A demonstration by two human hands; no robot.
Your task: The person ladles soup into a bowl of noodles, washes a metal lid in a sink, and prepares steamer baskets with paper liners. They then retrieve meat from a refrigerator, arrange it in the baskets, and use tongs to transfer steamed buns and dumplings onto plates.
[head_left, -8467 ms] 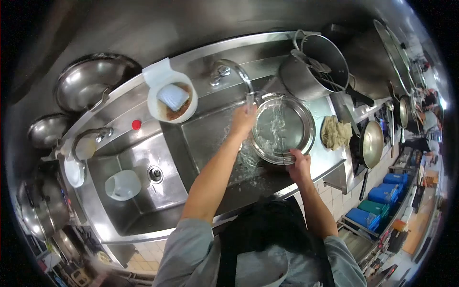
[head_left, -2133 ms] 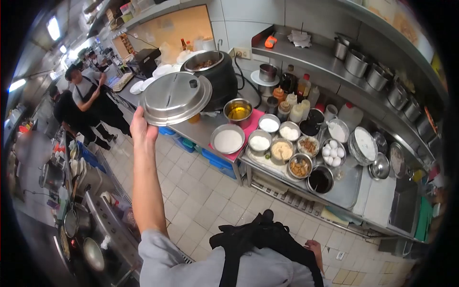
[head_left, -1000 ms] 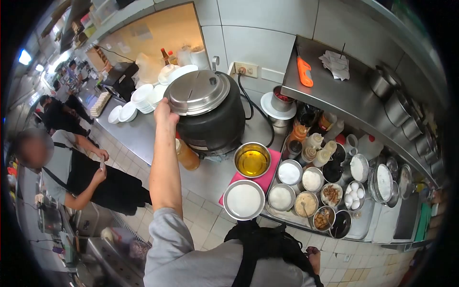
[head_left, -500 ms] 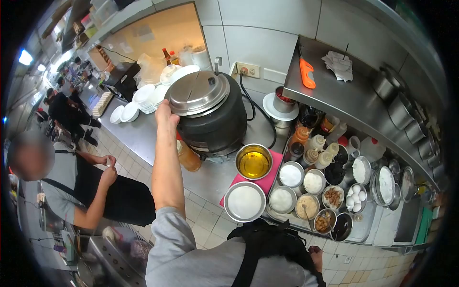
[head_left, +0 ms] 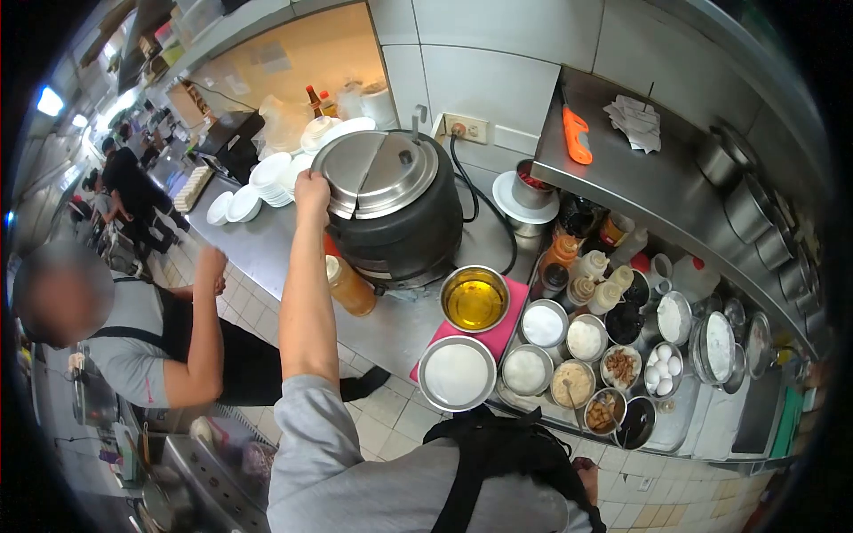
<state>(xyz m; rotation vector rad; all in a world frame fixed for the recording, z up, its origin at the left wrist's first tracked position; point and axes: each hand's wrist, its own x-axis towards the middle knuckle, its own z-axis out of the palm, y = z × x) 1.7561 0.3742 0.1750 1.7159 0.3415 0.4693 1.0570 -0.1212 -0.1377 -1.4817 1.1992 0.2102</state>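
Note:
My left hand reaches forward and is closed at the near left edge of the metal lid. The lid is split in two halves and sits on a round black soup warmer; a dark gap shows along the split by my fingers. What my fingertips press on is partly hidden. An orange-brown bottle stands below my forearm, beside the warmer. Low at the right of my body, my right hand is partly in view, its fingers too hidden to read.
A bowl of yellow oil and a bowl of white granules rest on a pink cloth. Squeeze bottles, seasoning bowls and eggs fill the right side. White bowls are stacked behind. A co-worker stands at left.
The near left half of the lid has tilted slightly, opening a gap at the split. My left hand stays at its edge. The co-worker has raised a forearm and shifted.

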